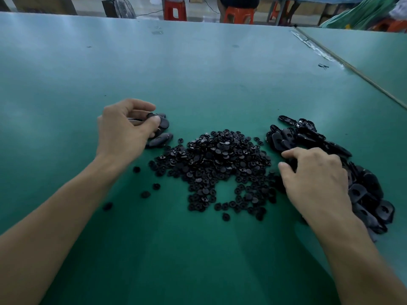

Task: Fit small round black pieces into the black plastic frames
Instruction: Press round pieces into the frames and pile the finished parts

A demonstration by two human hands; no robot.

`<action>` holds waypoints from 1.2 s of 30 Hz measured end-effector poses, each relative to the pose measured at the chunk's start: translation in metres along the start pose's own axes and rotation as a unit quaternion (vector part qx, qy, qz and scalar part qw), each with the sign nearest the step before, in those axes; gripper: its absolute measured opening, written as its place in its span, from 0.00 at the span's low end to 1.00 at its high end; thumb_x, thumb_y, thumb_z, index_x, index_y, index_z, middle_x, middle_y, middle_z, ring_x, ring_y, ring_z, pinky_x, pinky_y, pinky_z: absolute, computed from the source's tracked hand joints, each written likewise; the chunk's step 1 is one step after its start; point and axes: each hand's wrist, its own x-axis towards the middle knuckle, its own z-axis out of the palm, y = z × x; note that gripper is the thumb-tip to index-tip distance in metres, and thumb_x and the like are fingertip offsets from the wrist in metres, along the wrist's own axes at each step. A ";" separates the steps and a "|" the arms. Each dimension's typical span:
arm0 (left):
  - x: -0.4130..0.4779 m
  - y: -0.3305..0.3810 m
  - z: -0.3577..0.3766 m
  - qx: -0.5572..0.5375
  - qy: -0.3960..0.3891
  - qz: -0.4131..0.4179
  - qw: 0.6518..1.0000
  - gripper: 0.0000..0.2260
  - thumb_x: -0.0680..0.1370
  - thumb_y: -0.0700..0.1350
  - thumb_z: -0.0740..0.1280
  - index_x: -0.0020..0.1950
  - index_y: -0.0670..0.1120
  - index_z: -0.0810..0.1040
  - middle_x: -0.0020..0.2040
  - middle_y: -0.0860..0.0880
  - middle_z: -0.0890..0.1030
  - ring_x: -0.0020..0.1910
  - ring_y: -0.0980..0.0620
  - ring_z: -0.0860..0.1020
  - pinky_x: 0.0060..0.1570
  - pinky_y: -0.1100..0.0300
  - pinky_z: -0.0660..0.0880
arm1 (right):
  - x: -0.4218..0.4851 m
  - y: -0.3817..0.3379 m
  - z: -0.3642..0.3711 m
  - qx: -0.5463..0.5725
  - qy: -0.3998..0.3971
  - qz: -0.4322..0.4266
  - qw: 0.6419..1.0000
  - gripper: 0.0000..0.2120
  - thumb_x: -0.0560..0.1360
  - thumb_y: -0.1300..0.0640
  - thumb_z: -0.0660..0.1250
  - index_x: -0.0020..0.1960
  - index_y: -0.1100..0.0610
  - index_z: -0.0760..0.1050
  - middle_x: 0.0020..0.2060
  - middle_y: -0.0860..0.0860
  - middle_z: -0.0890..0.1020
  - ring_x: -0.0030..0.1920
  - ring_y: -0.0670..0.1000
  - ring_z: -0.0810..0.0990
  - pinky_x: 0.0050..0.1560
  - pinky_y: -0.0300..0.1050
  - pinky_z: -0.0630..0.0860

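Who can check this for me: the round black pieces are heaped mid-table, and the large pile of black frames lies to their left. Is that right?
One slip: the head view shows the large pile of black frames to the right of the round black pieces, by the right hand. The pieces are heaped mid-table.

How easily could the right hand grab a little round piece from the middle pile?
Probably easily: the right hand sits right beside the round pieces with nothing between them, though its fingers look busy at the frames.

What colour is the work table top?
Plain teal-green table, no pattern. The head view, the only one, shows it clearly.
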 end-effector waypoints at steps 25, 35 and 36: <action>-0.079 0.044 0.045 -0.152 -0.193 0.004 0.969 0.04 0.75 0.42 0.74 0.46 0.50 0.81 0.35 0.52 0.81 0.33 0.50 0.82 0.29 0.58 0.78 | 0.001 -0.012 0.009 0.338 0.112 -0.137 0.925 0.11 0.74 0.64 0.73 0.52 0.50 0.84 0.41 0.39 0.84 0.43 0.41 0.82 0.49 0.30 0.76; -0.087 0.030 0.046 -0.167 -0.235 0.022 0.957 0.05 0.77 0.38 0.73 0.48 0.48 0.84 0.34 0.48 0.84 0.30 0.51 0.82 0.27 0.60 0.78 | -0.009 -0.026 0.021 0.535 -0.092 -0.143 0.827 0.10 0.73 0.63 0.75 0.48 0.49 0.84 0.41 0.45 0.87 0.44 0.44 0.86 0.47 0.37 0.80; -0.087 0.030 0.046 -0.176 -0.234 0.017 0.956 0.05 0.77 0.38 0.73 0.47 0.48 0.84 0.34 0.48 0.84 0.30 0.52 0.82 0.28 0.61 0.78 | -0.010 -0.025 0.021 0.521 -0.081 -0.136 0.839 0.09 0.73 0.61 0.76 0.49 0.48 0.84 0.41 0.45 0.87 0.44 0.45 0.86 0.48 0.40 0.80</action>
